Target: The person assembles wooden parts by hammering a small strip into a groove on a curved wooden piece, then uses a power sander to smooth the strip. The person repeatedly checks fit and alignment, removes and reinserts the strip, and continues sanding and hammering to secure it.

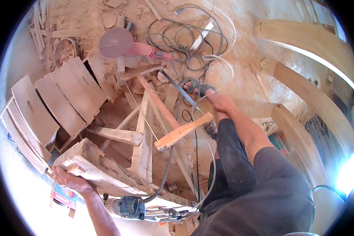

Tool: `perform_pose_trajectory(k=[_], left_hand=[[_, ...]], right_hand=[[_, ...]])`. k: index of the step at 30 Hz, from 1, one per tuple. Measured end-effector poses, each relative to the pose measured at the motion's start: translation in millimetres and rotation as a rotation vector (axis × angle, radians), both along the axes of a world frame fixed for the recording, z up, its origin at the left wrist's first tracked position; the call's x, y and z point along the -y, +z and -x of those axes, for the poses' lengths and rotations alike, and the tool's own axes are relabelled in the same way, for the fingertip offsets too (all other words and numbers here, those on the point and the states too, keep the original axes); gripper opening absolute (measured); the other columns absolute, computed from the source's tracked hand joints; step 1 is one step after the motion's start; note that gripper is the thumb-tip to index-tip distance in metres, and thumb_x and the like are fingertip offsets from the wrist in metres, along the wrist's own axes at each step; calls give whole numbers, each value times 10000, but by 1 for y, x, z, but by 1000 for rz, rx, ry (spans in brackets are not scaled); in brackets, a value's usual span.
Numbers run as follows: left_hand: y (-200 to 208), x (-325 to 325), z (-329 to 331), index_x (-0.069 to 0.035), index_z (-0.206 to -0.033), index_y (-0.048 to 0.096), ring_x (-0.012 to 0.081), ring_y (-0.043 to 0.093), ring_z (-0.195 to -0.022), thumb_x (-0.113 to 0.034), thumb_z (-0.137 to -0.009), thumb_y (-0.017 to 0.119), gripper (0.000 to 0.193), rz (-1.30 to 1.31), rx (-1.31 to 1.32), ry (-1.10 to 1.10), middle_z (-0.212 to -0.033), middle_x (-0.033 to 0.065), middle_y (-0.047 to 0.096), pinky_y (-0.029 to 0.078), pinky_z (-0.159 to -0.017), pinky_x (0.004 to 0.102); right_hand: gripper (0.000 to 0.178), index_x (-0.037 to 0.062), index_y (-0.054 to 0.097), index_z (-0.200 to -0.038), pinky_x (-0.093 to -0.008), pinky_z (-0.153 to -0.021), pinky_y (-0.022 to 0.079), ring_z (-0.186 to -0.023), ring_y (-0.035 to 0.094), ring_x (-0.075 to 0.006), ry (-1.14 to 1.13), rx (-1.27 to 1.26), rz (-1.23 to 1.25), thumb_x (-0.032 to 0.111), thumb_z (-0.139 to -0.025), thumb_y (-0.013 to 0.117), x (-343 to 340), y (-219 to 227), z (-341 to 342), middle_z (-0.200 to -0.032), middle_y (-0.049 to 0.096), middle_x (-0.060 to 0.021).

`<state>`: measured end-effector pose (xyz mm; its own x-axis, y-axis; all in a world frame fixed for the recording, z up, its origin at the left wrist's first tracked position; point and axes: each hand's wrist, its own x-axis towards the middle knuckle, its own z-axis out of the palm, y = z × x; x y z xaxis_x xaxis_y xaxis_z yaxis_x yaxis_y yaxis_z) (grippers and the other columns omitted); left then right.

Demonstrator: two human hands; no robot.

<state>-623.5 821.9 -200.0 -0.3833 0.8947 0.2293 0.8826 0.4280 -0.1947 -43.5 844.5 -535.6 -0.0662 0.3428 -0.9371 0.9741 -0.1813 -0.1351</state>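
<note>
Left hand (71,181) is at the near-left end of a thick, rough wooden counter (106,175); can't really tell how far open the fingers (58,173) are or if they're gripping. Wood-framed bow saw (158,101) beyond it, straight blade, plus a dusty floor with tangled black cable (171,21) and a red disc tool (139,49).

Red grinder (139,49), white power strip (201,36)
</note>
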Motion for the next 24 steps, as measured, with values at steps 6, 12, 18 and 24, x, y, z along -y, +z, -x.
perform_pose_trajectory(k=[6,12,18,24], left_hand=[[12,2,6,62,-1040,554,472,455,-1279,-322,-1064,297,462,46,290,266,-1354,331,518,351,-1093,569],[9,-33,-36,52,-1259,529,449,339,-1385,-278,-1050,322,442,-195,522,560,-1419,313,462,285,-1156,553],[9,-4,-1,69,-1473,413,440,237,-1455,-399,-1058,277,640,59,275,389,-1566,289,313,178,-1210,527],[11,-16,-27,79,-1491,380,441,114,-1499,-400,-1079,229,649,35,354,529,-1600,254,305,103,-1221,535]], right_hand=[[422,45,710,-1133,-508,-926,522,-1078,662,-427,26,-21,-34,254,-787,590,29,-24,-6,-1148,695,-245],[508,-35,738,-1003,-533,-890,527,-981,681,-472,-100,52,-93,391,-755,616,19,22,-5,-1010,702,-315],[552,-50,733,-1006,-530,-888,520,-982,677,-470,-96,-109,-282,438,-773,622,63,-50,-26,-1017,697,-323],[539,-41,730,-1013,-521,-889,521,-989,678,-464,1,67,-43,429,-767,632,44,-17,-38,-1032,693,-322]])
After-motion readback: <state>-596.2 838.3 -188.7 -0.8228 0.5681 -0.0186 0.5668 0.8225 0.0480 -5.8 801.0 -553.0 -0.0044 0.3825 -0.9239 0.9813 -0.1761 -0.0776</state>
